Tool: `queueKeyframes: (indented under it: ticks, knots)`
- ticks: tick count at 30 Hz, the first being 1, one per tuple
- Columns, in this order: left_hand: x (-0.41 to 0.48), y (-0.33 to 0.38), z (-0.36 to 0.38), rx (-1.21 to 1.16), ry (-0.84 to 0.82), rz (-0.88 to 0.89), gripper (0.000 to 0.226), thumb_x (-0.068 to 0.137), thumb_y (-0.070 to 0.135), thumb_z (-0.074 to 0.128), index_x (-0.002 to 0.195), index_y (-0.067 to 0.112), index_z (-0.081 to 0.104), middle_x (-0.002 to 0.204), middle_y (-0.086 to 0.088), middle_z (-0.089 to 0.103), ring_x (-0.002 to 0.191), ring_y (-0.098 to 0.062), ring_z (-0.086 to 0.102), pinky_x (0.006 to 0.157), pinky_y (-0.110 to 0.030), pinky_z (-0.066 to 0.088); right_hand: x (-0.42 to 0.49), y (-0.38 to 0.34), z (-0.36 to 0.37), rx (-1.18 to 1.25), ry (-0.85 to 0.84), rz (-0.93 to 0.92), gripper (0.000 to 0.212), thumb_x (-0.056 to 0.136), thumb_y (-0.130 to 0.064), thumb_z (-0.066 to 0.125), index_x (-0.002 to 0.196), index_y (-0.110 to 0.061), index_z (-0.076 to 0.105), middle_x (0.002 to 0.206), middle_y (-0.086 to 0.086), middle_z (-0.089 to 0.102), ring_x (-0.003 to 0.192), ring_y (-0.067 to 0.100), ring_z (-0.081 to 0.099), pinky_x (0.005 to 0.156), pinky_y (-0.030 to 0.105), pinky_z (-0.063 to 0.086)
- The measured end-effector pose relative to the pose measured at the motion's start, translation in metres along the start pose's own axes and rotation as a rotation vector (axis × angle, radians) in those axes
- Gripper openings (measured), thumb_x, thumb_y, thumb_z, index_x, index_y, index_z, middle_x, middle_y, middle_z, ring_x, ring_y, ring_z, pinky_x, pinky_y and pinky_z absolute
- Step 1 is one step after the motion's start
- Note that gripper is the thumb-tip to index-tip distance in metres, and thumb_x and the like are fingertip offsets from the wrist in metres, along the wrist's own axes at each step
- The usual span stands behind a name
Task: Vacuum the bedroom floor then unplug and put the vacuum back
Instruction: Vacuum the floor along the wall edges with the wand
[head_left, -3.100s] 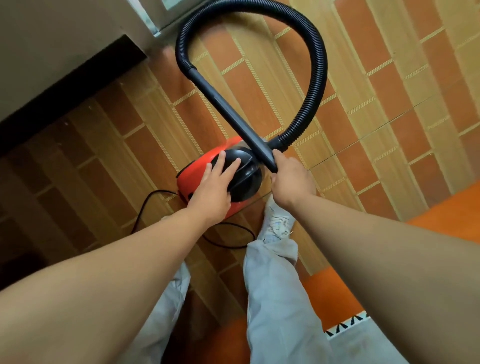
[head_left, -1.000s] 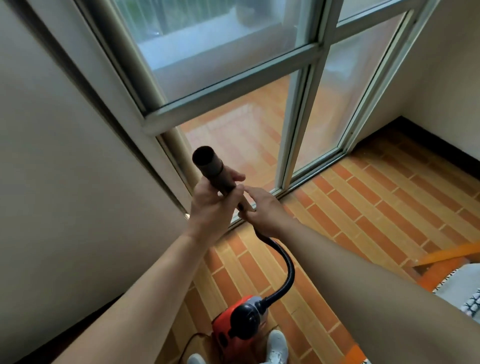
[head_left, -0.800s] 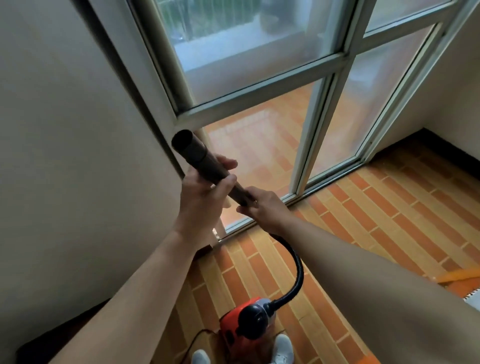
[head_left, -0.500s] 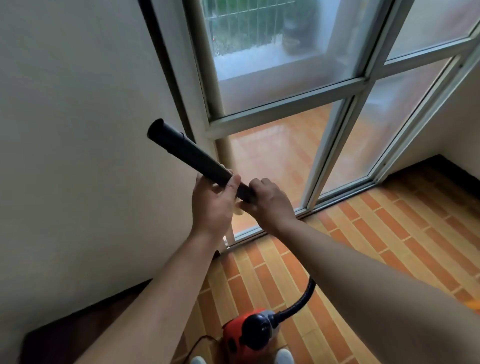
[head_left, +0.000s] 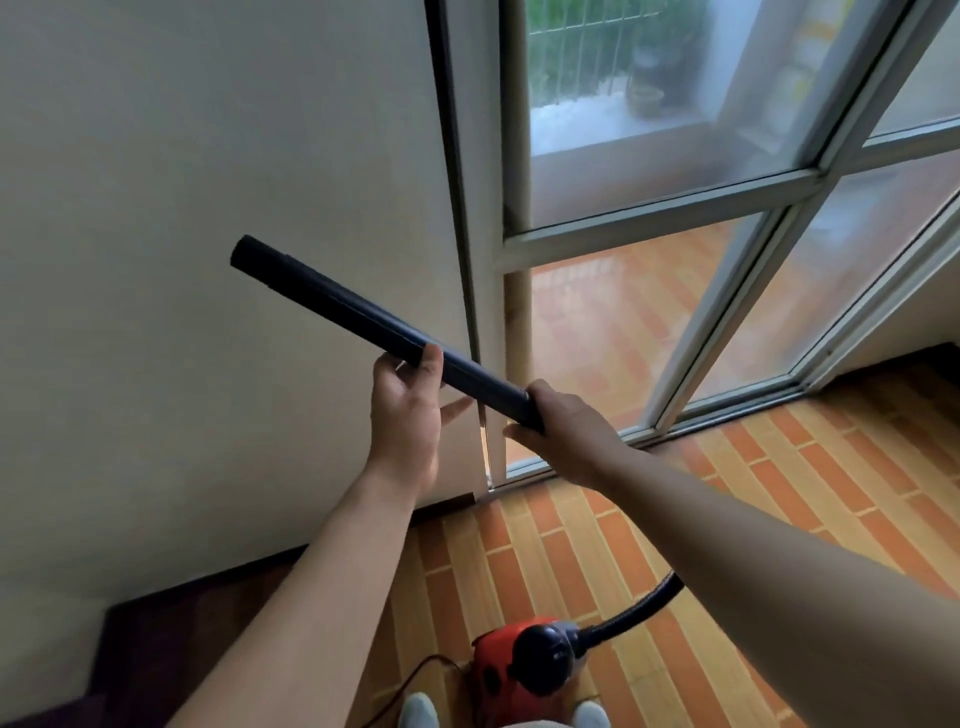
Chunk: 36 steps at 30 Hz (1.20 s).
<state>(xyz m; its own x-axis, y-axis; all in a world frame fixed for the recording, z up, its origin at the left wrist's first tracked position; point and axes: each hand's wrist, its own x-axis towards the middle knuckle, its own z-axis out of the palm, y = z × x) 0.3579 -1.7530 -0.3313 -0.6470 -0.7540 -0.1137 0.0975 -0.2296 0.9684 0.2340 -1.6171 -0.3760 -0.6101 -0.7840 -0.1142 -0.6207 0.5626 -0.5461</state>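
Wand (head_left: 363, 317) aslant, mouth up-left; fingers (head_left: 522, 432) of left hand (head_left: 408, 415) and right hand (head_left: 566, 431) around it.

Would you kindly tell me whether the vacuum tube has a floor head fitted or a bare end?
Bare: the vacuum tube ends in a plain round mouth, held aloft by the left hand and right hand.

Soft daylight through the glass door (head_left: 675, 156); slight motion blur; wide-angle edge distortion

Under me runs a floor (head_left: 779, 519) of orange and tan brick-pattern tiles. The red vacuum (head_left: 498, 675) sits on it between my two pale shoes (head_left: 418, 713) — its thin dark cord (head_left: 395, 693) trails across the tiles to its left.
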Motion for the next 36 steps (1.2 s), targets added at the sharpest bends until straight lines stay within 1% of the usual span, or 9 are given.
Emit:
queueKeyframes:
  ticks: [2, 5, 11, 14, 17, 21, 25, 29, 36]
  knots:
    - [-0.001, -0.01, -0.006, 0.021, 0.024, -0.049, 0.035, 0.102, 0.031, 0.057, 0.132, 0.016, 0.048, 0.124, -0.01, 0.064, 0.117, -0.023, 0.066, 0.089, -0.046, 0.061, 0.0, -0.015, 0.015, 0.009, -0.005, -0.022, 0.031, 0.094, -0.037, 0.066, 0.115, -0.023, 0.048, 0.105, -0.001, 0.062, 0.089, 0.021, 0.061, 0.079, 0.041, 0.056]
    - [-0.002, -0.02, -0.026, -0.009, 0.07, -0.101, 0.03, 0.104, 0.032, 0.053, 0.131, 0.019, 0.05, 0.121, -0.009, 0.067, 0.114, -0.023, 0.067, 0.089, -0.044, 0.061, -0.001, -0.03, 0.035, 0.038, -0.071, -0.016, 0.031, 0.094, -0.031, 0.067, 0.116, -0.025, 0.048, 0.103, -0.004, 0.059, 0.089, 0.017, 0.059, 0.08, 0.037, 0.054]
    - [-0.011, -0.044, -0.082, -0.096, 0.098, -0.209, 0.036, 0.105, 0.031, 0.051, 0.138, 0.018, 0.046, 0.125, -0.011, 0.066, 0.115, -0.025, 0.068, 0.094, -0.05, 0.057, -0.005, -0.025, 0.072, 0.064, -0.241, 0.097, 0.018, 0.091, -0.039, 0.071, 0.098, -0.027, 0.059, 0.084, -0.003, 0.062, 0.072, 0.012, 0.06, 0.058, 0.027, 0.045]
    - [-0.019, -0.065, -0.105, -0.137, 0.157, -0.269, 0.037, 0.106, 0.03, 0.048, 0.141, 0.017, 0.044, 0.127, -0.013, 0.064, 0.116, -0.027, 0.067, 0.094, -0.052, 0.057, -0.007, -0.029, 0.098, -0.048, -0.289, 0.055, 0.019, 0.092, -0.042, 0.068, 0.097, -0.027, 0.058, 0.083, -0.003, 0.062, 0.07, 0.01, 0.058, 0.059, 0.028, 0.047]
    - [-0.024, -0.087, -0.126, -0.152, 0.227, -0.338, 0.035, 0.106, 0.032, 0.048, 0.137, 0.017, 0.046, 0.128, -0.015, 0.064, 0.115, -0.027, 0.067, 0.093, -0.051, 0.058, -0.008, -0.031, 0.128, -0.13, -0.29, 0.014, 0.023, 0.094, -0.046, 0.064, 0.101, -0.027, 0.051, 0.086, -0.005, 0.059, 0.071, 0.014, 0.055, 0.058, 0.03, 0.039]
    - [-0.03, -0.12, -0.146, -0.158, 0.246, -0.467, 0.032, 0.104, 0.03, 0.052, 0.132, 0.014, 0.046, 0.128, -0.018, 0.064, 0.114, -0.029, 0.067, 0.094, -0.052, 0.057, -0.011, -0.039, 0.172, -0.153, -0.362, 0.003, 0.028, 0.097, -0.04, 0.061, 0.112, -0.02, 0.048, 0.094, 0.0, 0.057, 0.078, 0.021, 0.053, 0.064, 0.034, 0.041]
    - [-0.035, -0.148, -0.162, -0.213, 0.27, -0.513, 0.022, 0.106, 0.029, 0.049, 0.126, 0.021, 0.048, 0.116, -0.015, 0.066, 0.11, -0.03, 0.068, 0.093, -0.052, 0.056, -0.013, -0.045, 0.201, -0.059, -0.494, 0.031, 0.028, 0.094, -0.035, 0.066, 0.108, -0.024, 0.045, 0.09, -0.003, 0.056, 0.076, 0.017, 0.056, 0.063, 0.029, 0.043]
    - [-0.034, -0.174, -0.188, -0.348, 0.263, -0.585, 0.024, 0.106, 0.027, 0.049, 0.127, 0.016, 0.046, 0.109, -0.014, 0.066, 0.106, -0.031, 0.069, 0.096, -0.055, 0.053, -0.011, -0.028, 0.217, -0.082, -0.598, 0.065, 0.023, 0.095, -0.039, 0.066, 0.105, -0.026, 0.049, 0.082, -0.007, 0.055, 0.07, 0.008, 0.055, 0.056, 0.022, 0.038]
    - [-0.033, -0.238, -0.218, -0.334, 0.277, -0.65, 0.025, 0.102, 0.012, 0.055, 0.126, 0.01, 0.049, 0.121, -0.016, 0.065, 0.12, -0.033, 0.065, 0.097, -0.054, 0.054, -0.026, -0.007, 0.279, -0.176, -0.553, 0.085, 0.021, 0.102, -0.041, 0.055, 0.101, -0.024, 0.042, 0.076, -0.011, 0.046, 0.06, 0.002, 0.045, 0.048, 0.02, 0.028]
